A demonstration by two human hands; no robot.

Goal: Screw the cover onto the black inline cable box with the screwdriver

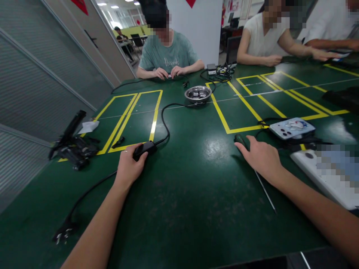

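My left hand point(129, 166) is wrapped around a small black power adapter point(146, 148) lying on the green table point(179, 216). One cable runs from the adapter's far end up to a steel bowl point(198, 100). From under my hand its other cord trails left to a three-pin plug point(64, 232) near the table's front left. On the right, my right hand point(262, 157) grips a screwdriver point(265, 191) by its dark green handle, which partly shows past my thumb. Its long thin shaft points back toward me along the tabletop. Small metallic pieces lie in the bowl.
Black gear point(75, 149) sits at the left edge near a white paper point(89, 127). Toward the right are a phone point(292, 128) and a white device point(319, 175). Tangled cables point(221, 73) lie at the back. Several people sit across the table.
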